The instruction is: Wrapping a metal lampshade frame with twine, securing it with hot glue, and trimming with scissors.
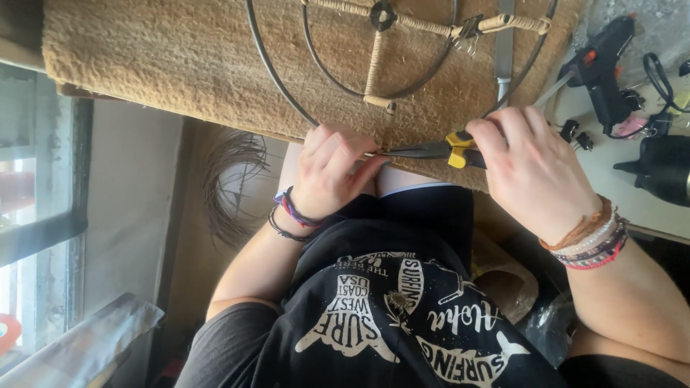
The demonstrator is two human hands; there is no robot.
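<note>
At mat edge [180, 50]: right hand [535, 169] grips pliers [431, 149]; left hand [330, 169] pinches wire hoop [287, 86].

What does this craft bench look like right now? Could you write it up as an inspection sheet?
Surface: woven tan mat over a pale table.
Job's things: round wire frame with cord-wrapped spokes; yellow-handled pliers at its lower rim.
Clutter: black glue gun, small binder clips, a dark pointed tool, a metal blade.
Grippers: left hand pinches at the plier tips; right hand grips the pliers' handles.
Cables: black cord looping by the glue gun.
Surroundings: window on one side; bundle of thin dark strands below the table.
</note>
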